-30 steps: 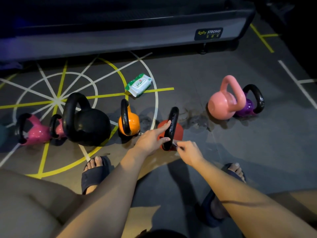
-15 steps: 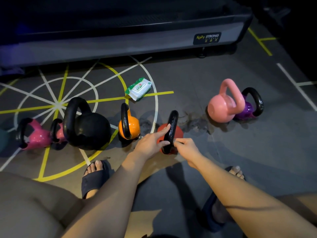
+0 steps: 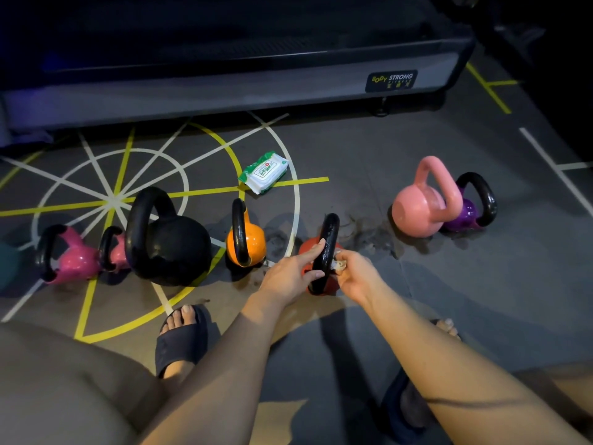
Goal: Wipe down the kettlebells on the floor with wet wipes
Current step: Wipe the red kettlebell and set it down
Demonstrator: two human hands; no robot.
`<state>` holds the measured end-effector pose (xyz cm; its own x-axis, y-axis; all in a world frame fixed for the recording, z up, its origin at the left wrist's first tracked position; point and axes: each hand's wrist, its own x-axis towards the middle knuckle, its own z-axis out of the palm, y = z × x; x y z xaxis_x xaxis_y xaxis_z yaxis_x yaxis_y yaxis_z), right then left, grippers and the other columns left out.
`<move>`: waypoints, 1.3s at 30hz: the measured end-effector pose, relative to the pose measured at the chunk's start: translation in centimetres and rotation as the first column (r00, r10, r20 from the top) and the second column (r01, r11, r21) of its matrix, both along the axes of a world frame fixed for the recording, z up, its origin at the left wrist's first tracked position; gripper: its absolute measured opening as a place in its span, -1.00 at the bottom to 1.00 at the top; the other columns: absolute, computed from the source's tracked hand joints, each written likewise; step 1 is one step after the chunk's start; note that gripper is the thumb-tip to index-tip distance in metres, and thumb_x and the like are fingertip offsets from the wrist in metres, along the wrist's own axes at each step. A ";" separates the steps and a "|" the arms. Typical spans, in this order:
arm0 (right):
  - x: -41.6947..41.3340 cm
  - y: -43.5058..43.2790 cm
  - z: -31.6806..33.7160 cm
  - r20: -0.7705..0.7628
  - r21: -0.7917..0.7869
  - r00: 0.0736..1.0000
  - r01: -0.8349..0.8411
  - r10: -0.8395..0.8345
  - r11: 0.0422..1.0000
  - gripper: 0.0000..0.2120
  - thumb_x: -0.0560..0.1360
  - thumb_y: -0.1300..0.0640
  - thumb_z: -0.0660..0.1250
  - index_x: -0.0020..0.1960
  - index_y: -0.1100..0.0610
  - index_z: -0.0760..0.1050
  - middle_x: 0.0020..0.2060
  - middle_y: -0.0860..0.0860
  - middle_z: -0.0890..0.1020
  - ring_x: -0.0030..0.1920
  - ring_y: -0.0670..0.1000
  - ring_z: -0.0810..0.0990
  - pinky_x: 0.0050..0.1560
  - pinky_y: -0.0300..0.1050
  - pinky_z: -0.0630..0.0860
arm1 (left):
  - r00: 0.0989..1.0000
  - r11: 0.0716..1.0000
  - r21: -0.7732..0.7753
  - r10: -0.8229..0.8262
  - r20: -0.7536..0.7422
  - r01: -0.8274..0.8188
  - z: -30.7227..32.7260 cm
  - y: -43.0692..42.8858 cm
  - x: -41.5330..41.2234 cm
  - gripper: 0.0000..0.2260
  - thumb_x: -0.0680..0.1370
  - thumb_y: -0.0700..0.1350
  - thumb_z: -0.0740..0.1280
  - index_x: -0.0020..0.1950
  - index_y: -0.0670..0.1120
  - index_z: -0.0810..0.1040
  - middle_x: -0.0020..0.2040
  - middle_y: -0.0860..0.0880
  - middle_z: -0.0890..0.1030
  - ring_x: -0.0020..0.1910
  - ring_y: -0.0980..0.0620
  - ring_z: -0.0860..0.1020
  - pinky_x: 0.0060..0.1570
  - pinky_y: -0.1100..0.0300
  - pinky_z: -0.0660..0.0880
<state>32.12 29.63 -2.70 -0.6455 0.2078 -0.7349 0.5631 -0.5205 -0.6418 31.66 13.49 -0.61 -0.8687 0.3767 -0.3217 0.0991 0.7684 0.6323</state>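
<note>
A small red kettlebell [image 3: 307, 249] with a black handle [image 3: 330, 232] stands on the floor in front of me. My left hand [image 3: 290, 274] holds its handle from the left, index finger and thumb on the black bar. My right hand [image 3: 354, 276] pinches a crumpled wet wipe [image 3: 339, 264] against the right side of that handle. An orange kettlebell [image 3: 252, 244], a large black one [image 3: 175, 248], two magenta ones [image 3: 78, 256] and, off to the right, a pink [image 3: 417, 210] and a purple one [image 3: 467, 213] stand in a loose row.
A green-and-white wet wipe pack [image 3: 263, 171] lies on the floor behind the row. A treadmill base [image 3: 224, 91] runs across the back. My sandalled feet [image 3: 181, 338] and knees are close in front. Damp smears [image 3: 369, 236] mark the floor between the red and pink kettlebells.
My right hand has moved up along the red kettlebell's handle with the wipe. My left hand has kept its hold on the handle.
</note>
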 end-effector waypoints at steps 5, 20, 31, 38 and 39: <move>0.8 -0.4 -0.5 -0.013 0.046 0.995 -0.102 0.103 0.994 -0.76 0.62 0.31 0.18 0.16 0.32 0.59 -0.02 0.27 0.70 -0.02 0.21 0.69 -0.01 0.06 0.65 | 1.000 0.999 0.035 -0.005 0.007 0.005 -0.6 -0.3 -0.1 -0.39 0.62 0.05 0.37 0.54 0.43 0.14 0.51 0.15 0.41 0.46 -0.01 0.41 0.35 0.01 0.42; 1.5 0.7 -0.8 -0.102 -0.015 0.976 -0.193 0.191 0.981 -0.71 0.61 0.38 0.14 0.22 0.36 0.58 0.04 0.28 0.67 0.00 0.18 0.64 0.18 0.08 0.54 | 0.999 0.995 0.089 -0.036 0.013 0.035 -2.4 -0.3 -0.6 -0.36 0.62 0.00 0.36 0.55 0.41 0.12 0.59 0.15 0.26 0.56 0.09 0.26 0.49 -0.03 0.32; -1.4 1.3 -1.0 -0.130 -0.137 0.991 -0.053 0.035 0.989 -0.75 0.64 0.32 0.16 0.22 0.33 0.53 -0.02 0.24 0.66 -0.17 0.10 0.66 -0.03 0.00 0.61 | 0.997 0.997 -0.009 -0.072 0.026 0.073 -1.6 0.0 -0.7 -0.36 0.63 0.03 0.34 0.57 0.40 0.07 0.61 0.17 0.20 0.56 0.03 0.27 0.47 -0.03 0.32; 1.4 1.3 -1.4 -0.130 0.206 0.916 -0.349 0.379 0.914 -0.75 0.61 0.36 0.24 0.10 0.18 0.67 0.07 0.18 0.71 0.12 0.13 0.66 0.27 0.02 0.53 | 0.998 0.997 -0.035 -0.060 0.029 0.061 -1.1 0.0 -0.3 -0.38 0.65 0.06 0.31 0.56 0.43 0.04 0.61 0.16 0.21 0.56 0.05 0.26 0.47 -0.03 0.31; 1.8 1.4 -1.4 -0.109 0.250 0.900 -0.386 0.422 0.888 -0.74 0.61 0.35 0.24 0.11 0.15 0.67 0.07 0.16 0.71 0.15 0.14 0.66 0.31 0.04 0.52 | 0.998 0.997 -0.039 -0.059 0.027 0.060 -0.9 0.1 -0.2 -0.38 0.65 0.05 0.31 0.57 0.42 0.05 0.61 0.17 0.21 0.57 0.05 0.25 0.47 -0.01 0.30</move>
